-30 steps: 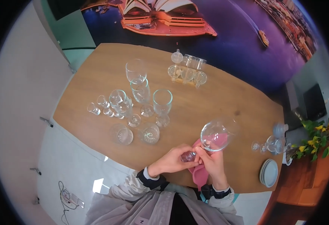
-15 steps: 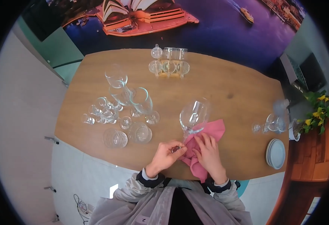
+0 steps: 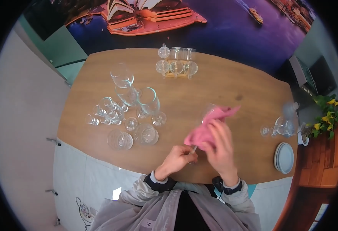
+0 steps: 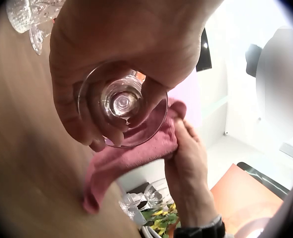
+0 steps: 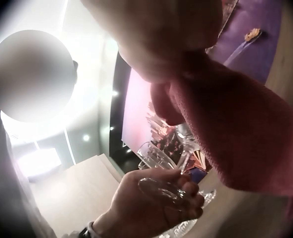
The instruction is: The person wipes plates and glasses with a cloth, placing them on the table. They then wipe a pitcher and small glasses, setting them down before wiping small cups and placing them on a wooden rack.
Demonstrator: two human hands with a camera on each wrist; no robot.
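A clear wine glass (image 3: pixel 208 111) is held tilted above the near edge of the wooden table (image 3: pixel 230 88). My left hand (image 3: pixel 178 158) grips its round foot (image 4: pixel 122 105), also seen in the right wrist view (image 5: pixel 161 191). My right hand (image 3: pixel 219 144) holds a pink cloth (image 3: pixel 207 129) wrapped over the glass bowl, so the bowl is mostly hidden. The cloth (image 4: pixel 136 153) hangs beside the foot in the left wrist view and fills the right wrist view (image 5: pixel 235 134).
Several empty stemmed and small glasses (image 3: pixel 130 104) crowd the left of the table. A wooden rack of small glass jars (image 3: pixel 176 67) stands at the far edge. More glassware (image 3: pixel 278 127), stacked plates (image 3: pixel 284 158) and yellow flowers (image 3: pixel 325 113) sit at the right.
The right hand has lifted the pink cloth off the table and wrapped it over the glass bowl. The left hand keeps hold of the foot.
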